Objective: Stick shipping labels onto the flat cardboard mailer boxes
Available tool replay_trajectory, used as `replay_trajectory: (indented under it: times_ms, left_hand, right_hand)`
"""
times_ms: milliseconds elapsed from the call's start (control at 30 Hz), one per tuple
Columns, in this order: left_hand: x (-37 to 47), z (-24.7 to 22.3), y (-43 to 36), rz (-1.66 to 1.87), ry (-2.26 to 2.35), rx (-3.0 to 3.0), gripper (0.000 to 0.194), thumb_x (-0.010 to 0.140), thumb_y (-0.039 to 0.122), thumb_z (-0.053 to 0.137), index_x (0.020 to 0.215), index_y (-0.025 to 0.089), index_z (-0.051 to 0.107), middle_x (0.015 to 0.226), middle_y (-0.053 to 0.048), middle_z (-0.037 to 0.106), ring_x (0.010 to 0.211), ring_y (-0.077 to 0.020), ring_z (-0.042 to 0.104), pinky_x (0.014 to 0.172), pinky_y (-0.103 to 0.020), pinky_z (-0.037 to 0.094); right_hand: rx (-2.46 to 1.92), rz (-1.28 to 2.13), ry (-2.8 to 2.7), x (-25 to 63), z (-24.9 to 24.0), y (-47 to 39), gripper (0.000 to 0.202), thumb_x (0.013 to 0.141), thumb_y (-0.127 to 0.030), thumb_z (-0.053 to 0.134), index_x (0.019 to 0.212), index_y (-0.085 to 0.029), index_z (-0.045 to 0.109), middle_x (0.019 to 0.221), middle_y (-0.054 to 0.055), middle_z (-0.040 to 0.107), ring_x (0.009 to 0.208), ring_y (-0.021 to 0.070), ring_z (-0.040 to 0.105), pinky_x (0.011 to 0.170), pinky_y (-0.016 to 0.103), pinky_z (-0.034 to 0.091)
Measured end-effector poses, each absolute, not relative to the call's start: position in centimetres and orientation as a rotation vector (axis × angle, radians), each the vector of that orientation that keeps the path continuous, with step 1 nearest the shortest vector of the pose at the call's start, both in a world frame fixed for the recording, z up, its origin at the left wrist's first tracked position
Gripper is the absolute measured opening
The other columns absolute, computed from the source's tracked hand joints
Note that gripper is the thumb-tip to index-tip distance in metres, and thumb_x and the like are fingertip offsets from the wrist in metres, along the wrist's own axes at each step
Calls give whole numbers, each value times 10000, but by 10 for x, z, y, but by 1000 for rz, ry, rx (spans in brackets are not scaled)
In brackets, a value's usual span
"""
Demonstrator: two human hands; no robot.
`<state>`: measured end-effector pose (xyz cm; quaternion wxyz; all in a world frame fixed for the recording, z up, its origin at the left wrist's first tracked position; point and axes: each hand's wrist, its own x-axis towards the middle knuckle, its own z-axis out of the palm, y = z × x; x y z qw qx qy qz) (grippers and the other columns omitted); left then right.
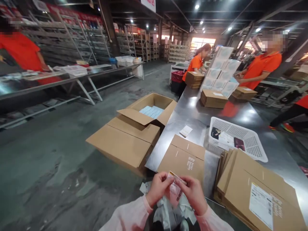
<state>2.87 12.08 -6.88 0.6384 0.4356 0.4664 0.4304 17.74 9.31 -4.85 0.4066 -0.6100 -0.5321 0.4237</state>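
Both hands are close together at the bottom centre, at the table's near edge. My left hand [157, 188] pinches one side of a white printed label [175, 192] with a barcode and a yellow edge. Thumb and fingers of my right hand [193, 194] grip the label's other side. Just beyond them a flat brown carton [183, 157] with white print lies on the metal table [192, 114]. A small stack of white slips [186, 131] rests behind that carton. Grey-white crumpled material [166, 211] shows below my hands.
A white basket [252, 141] with packets is on the table, near stacked flat cartons [264, 189]. Open box [166, 104] and closed-top box [125, 138] stand left of the table. White boxes [218, 69] are piled at the far end, between two people in orange shirts.
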Motion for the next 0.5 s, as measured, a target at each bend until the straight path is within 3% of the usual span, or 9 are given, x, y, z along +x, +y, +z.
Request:
replay_trajectory:
  times_ms: [133, 233, 300, 400, 500]
  left_hand:
    - [39, -93, 123, 1135, 1177, 879, 532, 572, 600, 719, 466, 174, 419, 451, 61, 412, 480, -79, 376, 494, -219, 317]
    - [42, -113, 131, 1049, 1014, 795, 479, 511, 548, 791, 642, 131, 596, 591, 10, 581, 565, -113, 503, 574, -234, 397]
    - [40, -133, 132, 870, 859, 751, 554, 433, 484, 850, 804, 113, 672, 717, -42, 664, 662, -163, 585, 664, -277, 448]
    - [35, -174, 113, 663, 801, 700, 552, 375, 470, 869, 779, 126, 716, 749, -85, 696, 753, -247, 636, 762, -372, 473]
    - [21, -218, 75, 581, 849, 686, 509, 401, 553, 834, 753, 195, 745, 800, -114, 718, 827, -318, 654, 812, -442, 464]
  right_hand:
    - [-1579, 1023, -1426, 182, -59, 108, 399, 714, -562, 644, 765, -183, 757, 715, 74, 733, 662, 225, 664, 612, 309, 515]
    - [-1606, 825, -1503, 191, -83, 131, 320, 729, -512, 639, 725, -213, 754, 821, 79, 722, 783, 229, 659, 714, 326, 514]
    - [-1721, 597, -1495, 205, -103, 158, 277, 719, -464, 645, 701, -208, 748, 951, 96, 690, 891, 231, 634, 807, 337, 495]
    - [-1928, 376, -1398, 229, -130, 203, 294, 701, -446, 636, 687, -168, 731, 1085, 143, 632, 958, 268, 590, 878, 407, 455]
    - [-2047, 290, -1334, 242, -146, 235, 450, 679, -483, 638, 956, -135, 707, 1250, 196, 540, 1100, 359, 502, 931, 522, 376]
